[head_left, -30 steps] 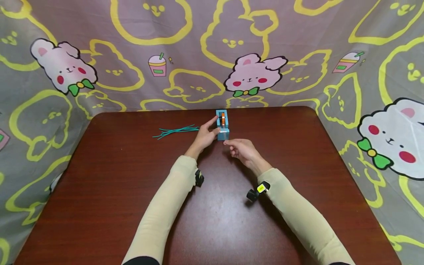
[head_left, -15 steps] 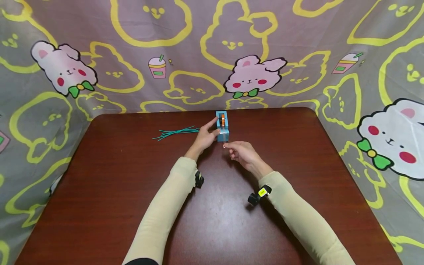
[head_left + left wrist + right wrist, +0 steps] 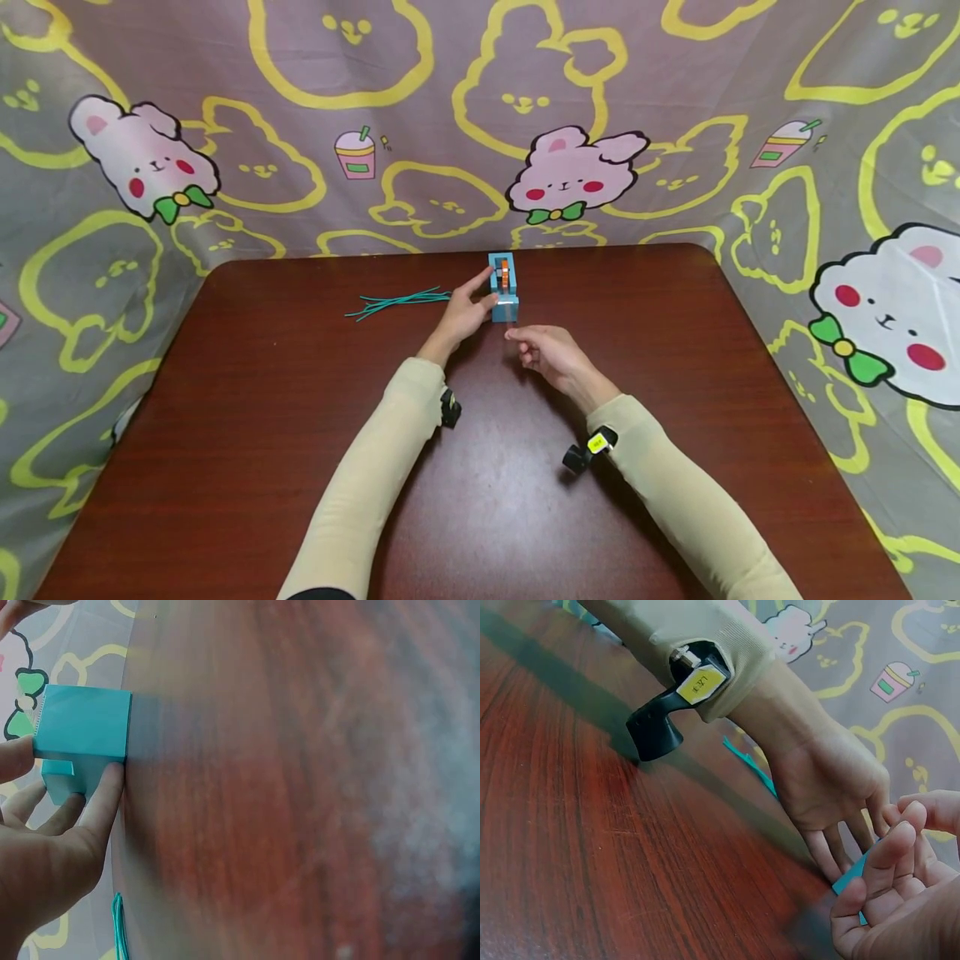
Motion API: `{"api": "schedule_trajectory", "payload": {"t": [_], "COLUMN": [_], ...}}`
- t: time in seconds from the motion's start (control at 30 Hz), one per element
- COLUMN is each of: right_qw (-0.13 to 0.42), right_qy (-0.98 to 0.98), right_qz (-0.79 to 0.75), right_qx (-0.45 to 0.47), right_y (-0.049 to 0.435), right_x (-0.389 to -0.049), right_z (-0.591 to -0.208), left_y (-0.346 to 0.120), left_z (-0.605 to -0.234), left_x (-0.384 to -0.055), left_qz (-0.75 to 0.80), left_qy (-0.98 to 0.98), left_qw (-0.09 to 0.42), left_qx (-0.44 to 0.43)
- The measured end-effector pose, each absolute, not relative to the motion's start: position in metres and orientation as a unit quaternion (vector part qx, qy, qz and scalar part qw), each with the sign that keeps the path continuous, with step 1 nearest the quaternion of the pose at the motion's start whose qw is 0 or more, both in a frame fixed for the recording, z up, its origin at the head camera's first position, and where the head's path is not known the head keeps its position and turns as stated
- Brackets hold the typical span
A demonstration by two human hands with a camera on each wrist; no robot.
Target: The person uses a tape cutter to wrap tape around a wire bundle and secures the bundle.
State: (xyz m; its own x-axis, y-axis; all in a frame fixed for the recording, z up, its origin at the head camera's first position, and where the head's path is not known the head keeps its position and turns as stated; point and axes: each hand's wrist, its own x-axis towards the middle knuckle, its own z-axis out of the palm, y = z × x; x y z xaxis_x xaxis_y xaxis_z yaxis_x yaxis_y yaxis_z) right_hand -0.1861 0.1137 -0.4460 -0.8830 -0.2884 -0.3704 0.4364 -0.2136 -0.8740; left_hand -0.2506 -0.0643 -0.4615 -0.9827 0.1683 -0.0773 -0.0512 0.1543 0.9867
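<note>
A light-blue tape dispenser [image 3: 506, 311] stands near the far edge of the table, an orange-cored tape roll [image 3: 506, 272] inside it. My left hand [image 3: 466, 315] grips its left side, thumb near the front and fingers along the body. The left wrist view shows the fingers against the dispenser's [image 3: 84, 720] teal-looking side. Just in front of the dispenser, my right hand [image 3: 553, 354] pinches the end of a clear tape strip [image 3: 511, 322] between thumb and index finger. In the right wrist view, my right hand [image 3: 900, 892] hides most of the dispenser.
Several thin teal strands [image 3: 397, 300] lie in a loose bundle left of the left hand. The brown table [image 3: 247, 433] meets a patterned cloth [image 3: 420, 100] hung behind and at both sides. Black wrist cameras [image 3: 576, 458] sit on both sleeves.
My right hand has moved slightly toward me, away from the dispenser, and a short strip of clear tape shows between them. The left hand keeps its hold on the dispenser.
</note>
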Motion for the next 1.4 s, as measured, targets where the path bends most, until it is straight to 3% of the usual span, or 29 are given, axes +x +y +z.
{"api": "schedule_trajectory", "payload": {"t": [1.4], "right_qw": [0.236], "right_qy": [0.571], "right_qz": [-0.784], "right_qx": [0.062], "right_y": [0.112], "right_x": [-0.169], "right_z": [-0.440], "left_y": [-0.065], "left_z": [-0.463], "left_x": [-0.250], "left_qz": [0.649], "left_qy": [0.755], "left_qw": [0.085], "left_qx": [0.042]}}
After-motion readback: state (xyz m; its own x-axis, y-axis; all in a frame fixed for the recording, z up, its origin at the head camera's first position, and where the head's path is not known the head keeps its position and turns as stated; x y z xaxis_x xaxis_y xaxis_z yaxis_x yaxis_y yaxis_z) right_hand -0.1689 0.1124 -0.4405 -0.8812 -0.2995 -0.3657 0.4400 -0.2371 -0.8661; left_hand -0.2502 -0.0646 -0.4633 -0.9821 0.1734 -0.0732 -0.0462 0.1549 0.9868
